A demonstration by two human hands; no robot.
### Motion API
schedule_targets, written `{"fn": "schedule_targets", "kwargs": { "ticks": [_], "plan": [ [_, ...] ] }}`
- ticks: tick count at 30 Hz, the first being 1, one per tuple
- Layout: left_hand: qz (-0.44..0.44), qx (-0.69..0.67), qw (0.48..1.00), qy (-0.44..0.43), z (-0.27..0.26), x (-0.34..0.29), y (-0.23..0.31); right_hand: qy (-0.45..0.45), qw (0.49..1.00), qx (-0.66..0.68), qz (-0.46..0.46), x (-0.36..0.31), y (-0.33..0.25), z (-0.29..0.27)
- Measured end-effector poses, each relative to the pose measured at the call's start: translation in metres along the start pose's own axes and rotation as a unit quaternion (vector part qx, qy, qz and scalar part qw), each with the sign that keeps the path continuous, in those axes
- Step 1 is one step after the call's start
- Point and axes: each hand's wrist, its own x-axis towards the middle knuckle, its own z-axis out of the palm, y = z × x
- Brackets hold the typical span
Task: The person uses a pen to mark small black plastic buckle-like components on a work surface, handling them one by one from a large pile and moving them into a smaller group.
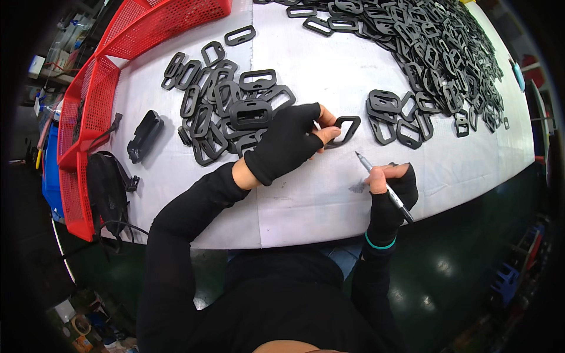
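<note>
My left hand (292, 138), in a black fingerless glove, pinches a black plastic frame (351, 130) by its left end above the white table. The frame is a rounded rectangle with an open middle. My right hand (391, 191), gloved the same way, grips a grey marker pen (395, 201). Its dark tip points up and left, a short way below the frame and apart from it. Behind my left hand lies a loose pile of similar black frames (228, 97). A small cluster of frames (385, 103) rests to the right of the held one.
A large heap of black frames (435, 59) covers the far right of the table. Red perforated baskets (88, 112) line the left edge. Near them lie a black plastic holder (145, 135) and a black pouch (107, 188) with a cord. A dark smudge (357, 187) marks the tabletop (306, 206).
</note>
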Motion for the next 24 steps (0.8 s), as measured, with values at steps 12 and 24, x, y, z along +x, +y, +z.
{"fn": "schedule_targets", "kwargs": {
  "ticks": [12, 24],
  "plan": [
    [0.151, 0.069, 0.985, 0.051, 0.013, -0.013, -0.010, -0.031, 0.997, -0.061, 0.036, 0.002, -0.005, 0.007],
    [0.146, 0.061, 0.986, 0.049, 0.012, -0.012, -0.012, -0.035, 0.995, -0.093, 0.015, 0.004, -0.003, 0.008]
  ]
}}
